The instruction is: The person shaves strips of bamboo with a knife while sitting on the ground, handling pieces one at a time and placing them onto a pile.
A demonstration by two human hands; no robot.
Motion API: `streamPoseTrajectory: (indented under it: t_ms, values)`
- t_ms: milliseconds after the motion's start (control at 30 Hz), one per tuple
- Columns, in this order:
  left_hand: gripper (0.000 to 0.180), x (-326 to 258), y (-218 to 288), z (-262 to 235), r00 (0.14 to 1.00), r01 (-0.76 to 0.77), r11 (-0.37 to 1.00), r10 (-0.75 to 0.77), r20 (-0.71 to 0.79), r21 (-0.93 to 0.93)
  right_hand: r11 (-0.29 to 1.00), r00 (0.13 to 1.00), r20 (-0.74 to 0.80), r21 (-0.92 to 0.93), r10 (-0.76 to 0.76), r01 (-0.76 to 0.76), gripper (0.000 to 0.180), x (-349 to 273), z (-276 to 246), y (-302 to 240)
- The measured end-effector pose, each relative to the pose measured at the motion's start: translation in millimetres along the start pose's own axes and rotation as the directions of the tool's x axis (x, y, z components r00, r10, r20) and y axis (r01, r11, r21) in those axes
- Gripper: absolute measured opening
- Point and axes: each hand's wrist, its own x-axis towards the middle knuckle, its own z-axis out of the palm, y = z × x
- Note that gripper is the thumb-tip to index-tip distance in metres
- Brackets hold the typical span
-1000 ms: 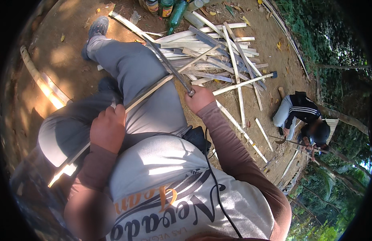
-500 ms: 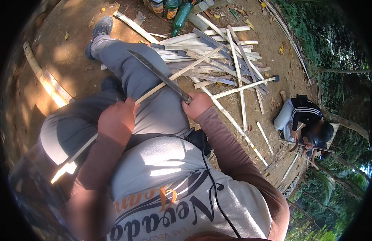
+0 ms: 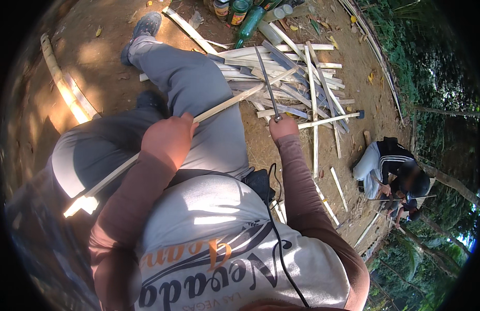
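Observation:
My left hand (image 3: 169, 139) is wrapped round a long pale bamboo strip (image 3: 227, 102), which runs slantwise over my thigh. The strip's near end passes under my left forearm and comes out in sunlight. In my right hand (image 3: 284, 127), to the right of my knee, is the handle of a machete (image 3: 267, 78). Its narrow dark blade points away from me and crosses the strip near the far end. Whether the blade touches the strip I cannot tell.
Beyond my knee lies a pile of split bamboo strips (image 3: 311, 83) on the dirt. A green bottle (image 3: 250, 26) and several jars stand behind it. At left lies a thick bamboo piece (image 3: 58, 72). A person (image 3: 392, 168) crouches at the right.
My right hand has moved right and away from my body with the machete, toward the strip's far end. The blade has swung from pointing left to pointing away. My left hand still grips the strip.

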Motion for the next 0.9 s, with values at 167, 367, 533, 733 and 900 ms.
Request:
streamPoseTrajectory:
  t_ms: [167,367,533,733,900]
  values:
    - [0.030,-1.2,0.9,6.7,0.999,0.004,0.999,-0.002,-0.035,0.053,0.991,0.987,0.100,0.069,-0.122,0.115,0.025,-25.5,-11.6,-47.9]
    - [0.031,0.4,1.9,2.9,0.999,-0.025,0.999,0.027,-0.042,0.043,0.999,0.998,0.047,0.026,0.045,-0.046,0.025,19.6,2.4,6.4]
    - [0.030,-2.3,2.3,4.8,1.000,0.015,0.999,-0.014,-0.028,0.041,0.999,0.985,0.166,-0.006,-0.052,0.054,0.028,-7.3,-12.2,-37.4]
    - [0.030,0.1,1.1,-1.0,0.999,-0.016,0.999,0.017,-0.028,0.033,0.999,0.990,0.144,0.039,0.008,-0.014,0.030,3.8,1.4,-8.7]
    - [0.030,2.6,-1.3,-1.1,1.000,0.012,0.999,-0.012,0.003,0.031,0.994,0.992,0.105,0.085,0.064,-0.073,0.030,16.6,8.3,-11.0]
